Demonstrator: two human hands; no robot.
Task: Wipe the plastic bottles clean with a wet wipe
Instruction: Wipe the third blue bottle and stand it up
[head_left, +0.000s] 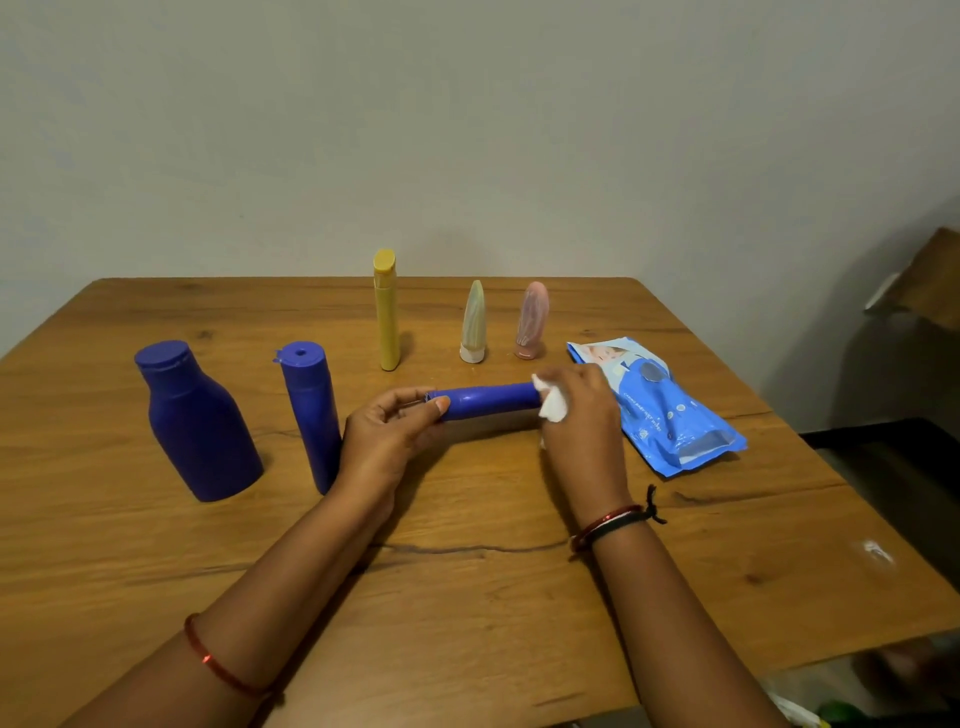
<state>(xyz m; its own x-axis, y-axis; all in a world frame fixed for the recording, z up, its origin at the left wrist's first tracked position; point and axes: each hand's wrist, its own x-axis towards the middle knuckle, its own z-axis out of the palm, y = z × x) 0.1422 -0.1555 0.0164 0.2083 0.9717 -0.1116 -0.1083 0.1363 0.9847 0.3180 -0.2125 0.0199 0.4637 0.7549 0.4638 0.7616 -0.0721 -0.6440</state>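
A slim blue bottle (488, 400) lies level above the table, held between both hands. My left hand (387, 434) grips its left end with curled fingers. My right hand (582, 415) holds a white wet wipe (551, 402) wrapped round the bottle's right end. A wide blue bottle (197, 421) and a narrow blue bottle (310, 410) stand upright at the left. Behind stand a tall yellow bottle (386, 309), a pale green tube (474, 322) and a pink tube (532, 319).
A blue pack of wet wipes (660, 405) lies flat to the right of my right hand. The wooden table (467, 597) ends at a wall behind and at an edge on the right, beyond which the floor is dark.
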